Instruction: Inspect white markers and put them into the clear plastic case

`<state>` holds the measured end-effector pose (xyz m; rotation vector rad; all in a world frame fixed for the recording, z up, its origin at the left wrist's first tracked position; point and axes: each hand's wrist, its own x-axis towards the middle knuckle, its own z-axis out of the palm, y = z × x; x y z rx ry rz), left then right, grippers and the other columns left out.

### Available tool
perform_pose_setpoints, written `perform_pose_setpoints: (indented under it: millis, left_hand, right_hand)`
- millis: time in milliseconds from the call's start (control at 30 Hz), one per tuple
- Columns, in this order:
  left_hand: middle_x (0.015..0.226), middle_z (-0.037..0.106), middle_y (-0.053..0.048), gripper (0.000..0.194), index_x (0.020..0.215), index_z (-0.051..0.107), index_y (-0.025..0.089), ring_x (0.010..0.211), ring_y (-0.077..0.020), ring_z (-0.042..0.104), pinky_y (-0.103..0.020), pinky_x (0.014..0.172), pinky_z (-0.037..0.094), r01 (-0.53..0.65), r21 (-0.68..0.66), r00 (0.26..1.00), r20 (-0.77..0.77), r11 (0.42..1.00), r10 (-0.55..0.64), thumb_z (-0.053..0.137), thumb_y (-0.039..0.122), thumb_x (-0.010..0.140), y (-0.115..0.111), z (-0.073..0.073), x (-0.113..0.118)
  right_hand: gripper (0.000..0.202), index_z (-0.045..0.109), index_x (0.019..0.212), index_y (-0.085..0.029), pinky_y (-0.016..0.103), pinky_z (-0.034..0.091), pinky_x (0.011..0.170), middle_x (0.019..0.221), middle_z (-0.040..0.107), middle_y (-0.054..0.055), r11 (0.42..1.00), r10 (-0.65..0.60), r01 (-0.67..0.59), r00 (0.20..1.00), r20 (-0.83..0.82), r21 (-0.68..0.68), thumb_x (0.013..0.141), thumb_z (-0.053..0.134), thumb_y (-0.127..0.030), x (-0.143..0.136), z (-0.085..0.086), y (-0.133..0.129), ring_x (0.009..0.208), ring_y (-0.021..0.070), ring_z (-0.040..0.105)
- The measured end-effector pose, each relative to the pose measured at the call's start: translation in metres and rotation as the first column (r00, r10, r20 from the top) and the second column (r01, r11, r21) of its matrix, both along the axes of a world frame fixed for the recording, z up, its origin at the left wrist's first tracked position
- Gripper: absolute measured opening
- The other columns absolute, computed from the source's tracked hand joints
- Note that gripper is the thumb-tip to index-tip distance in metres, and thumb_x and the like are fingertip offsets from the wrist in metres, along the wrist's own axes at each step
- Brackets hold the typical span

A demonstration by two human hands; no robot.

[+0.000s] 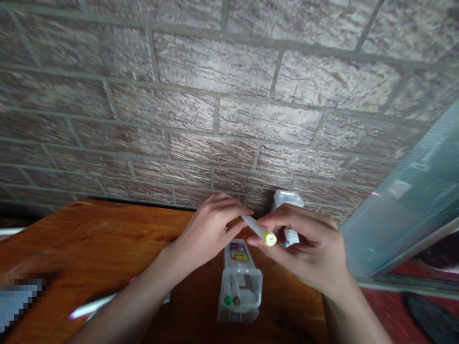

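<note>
Between my two hands is a white marker (255, 226) with a yellow end, tilted so that end faces me. My left hand (218, 222) pinches its far end. The fingers of my right hand (304, 239) close around the marker near the yellow end. Below them on the table lies a clear plastic marker case (239, 286) with its open end towards me. Inside are a green-ended marker (228, 300) and a brown-ended marker (236, 300). Behind my right hand stands another clear plastic container (288, 197), partly hidden.
Loose white markers, one purple-tipped marker (91, 306) among them, lie on the wooden table (118, 234), partly behind my left forearm. A stone-tiled wall (215, 110) rises at the table's back edge. A glass panel (401, 205) stands at right.
</note>
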<state>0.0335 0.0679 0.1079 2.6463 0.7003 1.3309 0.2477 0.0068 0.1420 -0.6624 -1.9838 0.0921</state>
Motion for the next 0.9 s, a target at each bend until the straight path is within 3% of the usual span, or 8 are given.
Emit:
perform_pose_setpoints:
  millis: [233,367,500,633,900]
  left_hand:
    - [0.101,0.082,-0.008,0.01,0.106,0.077,0.015,0.093,-0.0251,0.073,-0.037,0.084,0.053,0.081,-0.022,0.997,0.002,0.996,-0.081,0.072,0.023,0.101,-0.006,-0.002,0.008]
    - [0.095,0.078,-0.007,0.016,0.104,0.074,0.015,0.091,-0.0236,0.069,-0.037,0.084,0.051,0.081,-0.042,0.996,-0.029,0.996,-0.082,0.06,0.023,0.108,-0.007,-0.001,0.007]
    - [0.105,0.076,-0.006,0.015,0.11,0.071,0.017,0.1,-0.0229,0.067,-0.037,0.09,0.05,0.085,-0.117,0.994,-0.063,0.989,-0.093,0.057,0.018,0.109,-0.006,0.0,0.004]
    - [0.104,0.074,-0.007,0.014,0.107,0.07,0.017,0.101,-0.0237,0.067,-0.038,0.091,0.051,0.064,-0.157,0.992,-0.093,0.986,-0.079,0.057,0.018,0.109,-0.006,-0.001,0.003]
    - [0.109,0.078,-0.007,0.014,0.114,0.072,0.017,0.102,-0.0232,0.07,-0.038,0.092,0.055,0.064,-0.125,0.995,-0.063,0.99,-0.072,0.06,0.018,0.108,-0.005,-0.001,0.005]
  right_hand:
    - [0.026,0.068,0.085,-0.021,0.018,0.045,0.049,0.07,0.07,-0.005,0.996,-0.091,0.09,0.987,-0.135,-0.014,0.08,0.092,-0.012,-0.008,-0.007,-0.001,0.053,0.0069,0.059]
    - [0.026,0.074,0.097,-0.024,0.019,0.051,0.055,0.075,0.072,-0.005,0.988,-0.023,-0.017,0.967,-0.254,-0.154,0.081,0.091,-0.011,-0.003,-0.009,0.001,0.059,0.009,0.064]
    - [0.025,0.083,0.108,-0.027,0.02,0.049,0.051,0.073,0.075,-0.003,0.952,0.047,-0.133,0.954,-0.297,-0.276,0.087,0.086,-0.014,0.003,-0.002,0.003,0.058,0.0103,0.063]
    - [0.024,0.087,0.107,-0.029,0.02,0.045,0.048,0.071,0.076,-0.002,0.948,0.036,-0.12,0.961,-0.275,-0.296,0.088,0.085,-0.014,0.006,0.003,0.004,0.055,0.01,0.06]
    - [0.026,0.084,0.114,-0.025,0.023,0.05,0.054,0.082,0.076,0.002,0.982,0.036,-0.058,0.992,-0.119,-0.179,0.091,0.082,-0.012,0.008,-0.002,0.002,0.062,0.0116,0.064]
